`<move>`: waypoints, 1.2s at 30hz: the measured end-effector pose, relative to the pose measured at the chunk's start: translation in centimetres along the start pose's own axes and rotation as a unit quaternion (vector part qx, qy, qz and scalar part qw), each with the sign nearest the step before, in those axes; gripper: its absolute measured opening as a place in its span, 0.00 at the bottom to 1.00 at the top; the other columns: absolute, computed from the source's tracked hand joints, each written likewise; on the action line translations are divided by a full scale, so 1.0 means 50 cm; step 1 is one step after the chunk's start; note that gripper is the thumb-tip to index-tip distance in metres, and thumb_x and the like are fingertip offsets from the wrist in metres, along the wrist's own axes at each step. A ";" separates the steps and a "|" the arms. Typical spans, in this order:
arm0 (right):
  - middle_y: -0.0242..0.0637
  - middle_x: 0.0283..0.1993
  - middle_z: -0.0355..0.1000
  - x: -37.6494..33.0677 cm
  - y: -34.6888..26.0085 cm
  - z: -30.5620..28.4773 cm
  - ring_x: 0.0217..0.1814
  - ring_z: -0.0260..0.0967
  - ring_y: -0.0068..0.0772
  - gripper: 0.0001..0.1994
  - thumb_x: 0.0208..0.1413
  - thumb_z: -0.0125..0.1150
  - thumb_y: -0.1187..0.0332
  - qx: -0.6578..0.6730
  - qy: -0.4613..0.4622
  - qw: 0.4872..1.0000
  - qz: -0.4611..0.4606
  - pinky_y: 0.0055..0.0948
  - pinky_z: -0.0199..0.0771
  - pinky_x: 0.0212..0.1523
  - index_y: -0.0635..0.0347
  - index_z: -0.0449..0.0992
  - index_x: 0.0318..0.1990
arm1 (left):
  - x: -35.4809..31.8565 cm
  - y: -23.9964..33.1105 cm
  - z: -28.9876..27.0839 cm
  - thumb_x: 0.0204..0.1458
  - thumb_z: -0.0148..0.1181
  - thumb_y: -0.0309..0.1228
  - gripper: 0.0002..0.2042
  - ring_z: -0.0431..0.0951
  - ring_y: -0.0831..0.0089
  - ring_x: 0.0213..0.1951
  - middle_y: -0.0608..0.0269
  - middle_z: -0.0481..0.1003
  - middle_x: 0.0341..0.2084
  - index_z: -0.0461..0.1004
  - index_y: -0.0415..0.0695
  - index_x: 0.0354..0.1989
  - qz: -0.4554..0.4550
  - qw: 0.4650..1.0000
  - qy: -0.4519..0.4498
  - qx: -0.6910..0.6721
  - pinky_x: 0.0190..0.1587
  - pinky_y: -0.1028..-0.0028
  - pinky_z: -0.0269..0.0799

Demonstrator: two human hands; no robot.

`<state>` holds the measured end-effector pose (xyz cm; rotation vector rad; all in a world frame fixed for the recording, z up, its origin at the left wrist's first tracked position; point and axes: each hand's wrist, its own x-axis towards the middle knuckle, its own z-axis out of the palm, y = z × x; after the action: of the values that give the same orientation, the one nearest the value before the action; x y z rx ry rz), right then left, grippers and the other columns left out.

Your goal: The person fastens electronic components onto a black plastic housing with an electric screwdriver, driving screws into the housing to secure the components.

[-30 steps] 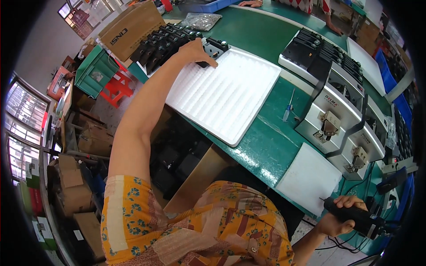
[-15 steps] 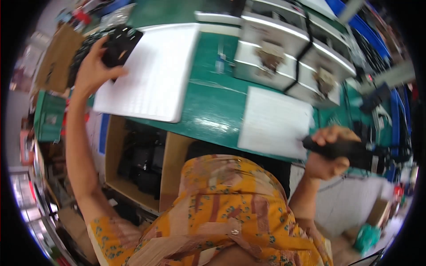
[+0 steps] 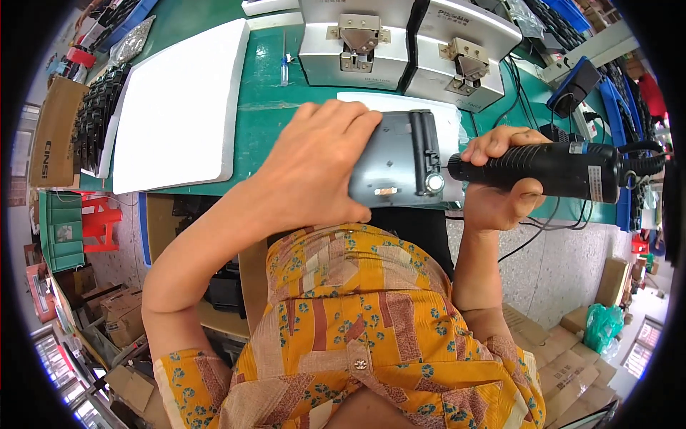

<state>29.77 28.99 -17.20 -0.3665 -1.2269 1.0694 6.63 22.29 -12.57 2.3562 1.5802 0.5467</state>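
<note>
- Holding the black flat casing point(image 3: 382, 161) by the near edge of the green bench point(image 3: 261, 118), hiding part of the white pad point(image 3: 447, 123); left grip point(image 3: 321, 154) clamped on the casing's left side.
- Right grip point(image 3: 504, 171) wrapped round the black electric screwdriver point(image 3: 557, 170), nose aimed at the casing's right edge. Bit contact: cannot tell.
- Risk: off-axis aim could let the bit skid, scratching the ribbed bar point(image 3: 424, 143) or the silver knob point(image 3: 434, 184).
- Risk: casing could twist under torque, one side only being held.
- Risk: coiled cord point(image 3: 643, 164) might drag the tool's rear, tilting it.
</note>
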 end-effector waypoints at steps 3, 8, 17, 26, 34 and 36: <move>0.39 0.37 0.66 0.001 -0.001 -0.001 0.33 0.68 0.34 0.33 0.54 0.65 0.39 -0.009 0.006 1.000 0.014 0.37 0.73 0.35 0.61 0.65 0.50 | 0.027 -0.017 0.035 0.21 0.82 0.37 0.49 0.69 0.51 0.59 0.49 0.70 0.56 0.66 0.37 0.59 0.012 1.000 -0.011 0.006 0.61 0.58 0.63; 0.41 0.36 0.69 0.002 -0.001 0.003 0.33 0.70 0.34 0.35 0.46 0.77 0.47 0.062 0.036 0.997 0.022 0.34 0.77 0.34 0.63 0.68 0.50 | 0.039 -0.030 0.041 0.22 0.83 0.35 0.48 0.66 0.52 0.62 0.51 0.68 0.58 0.66 0.40 0.60 0.021 0.999 -0.027 0.019 0.62 0.57 0.63; 0.42 0.39 0.69 0.017 -0.006 -0.019 0.35 0.70 0.36 0.40 0.47 0.72 0.38 0.089 -0.032 0.995 0.006 0.37 0.76 0.37 0.62 0.66 0.53 | 0.017 -0.037 0.051 0.21 0.82 0.33 0.49 0.63 0.53 0.65 0.56 0.66 0.62 0.67 0.43 0.62 -0.018 1.000 -0.003 -0.025 0.65 0.58 0.60; 0.39 0.39 0.67 0.030 -0.055 -0.039 0.35 0.65 0.35 0.39 0.53 0.58 0.30 0.074 -0.081 0.994 -0.026 0.36 0.69 0.35 0.61 0.72 0.53 | 0.002 -0.026 0.061 0.27 0.80 0.33 0.47 0.61 0.49 0.68 0.54 0.65 0.64 0.67 0.44 0.64 -0.021 0.996 0.033 -0.075 0.68 0.55 0.56; 0.38 0.39 0.67 0.016 -0.067 -0.040 0.34 0.65 0.33 0.41 0.52 0.56 0.28 0.047 -0.094 0.994 -0.021 0.35 0.69 0.34 0.62 0.72 0.54 | -0.028 0.006 0.132 0.36 0.68 0.20 0.14 0.70 0.66 0.36 0.65 0.72 0.30 0.81 0.44 0.35 0.004 0.966 0.195 -0.172 0.42 0.67 0.67; 0.38 0.39 0.67 0.017 -0.060 -0.040 0.34 0.65 0.33 0.41 0.52 0.56 0.28 0.054 -0.099 0.993 -0.020 0.35 0.69 0.34 0.62 0.71 0.54 | -0.022 0.016 0.136 0.35 0.69 0.19 0.13 0.70 0.67 0.34 0.66 0.71 0.28 0.81 0.44 0.32 0.000 0.963 0.208 -0.174 0.38 0.68 0.65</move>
<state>32.91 28.78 -15.21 -0.1558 -1.3387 1.1534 9.91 20.98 -18.53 2.0629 1.4835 1.2730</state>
